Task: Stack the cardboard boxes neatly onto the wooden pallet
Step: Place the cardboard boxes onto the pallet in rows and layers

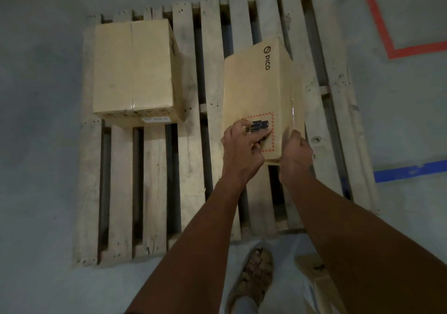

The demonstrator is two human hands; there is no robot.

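The fingers of the left hand (242,149) are curled and lie on the top face of the PICO box (258,88), over the printed label with the red dashed frame at its near end. It cannot be told for certain whether they grip or only press; they seem to press down on the top. The fingers of the right hand (296,151) are bent round the near right corner of the same box, so this hand holds the box by its edge. Both arms reach forward from the near side of the scene.

The PICO box stands on the right half of the wooden pallet (212,159), turned a little, so its sides do not run along the slats. A second cardboard box (134,69), taped shut, stands on the far left part of the pallet, well apart from the first, with several bare slats between them. The pallet lies on a grey concrete floor (41,144). A red tape line (379,28) is on the floor at the far right and a blue tape line (408,171) at the right. Near the person's feet a sandal (254,275) shows, and just to its right the corner of another cardboard piece (314,272), perhaps a further box, though too little of it shows to say.

The step in hand appears to be the setting down and straightening of the PICO box. The next move probably calls for a small turn, so that its sides come parallel to the slats, and perhaps a slide to the left until it meets the other box, with both hands keeping it flat.
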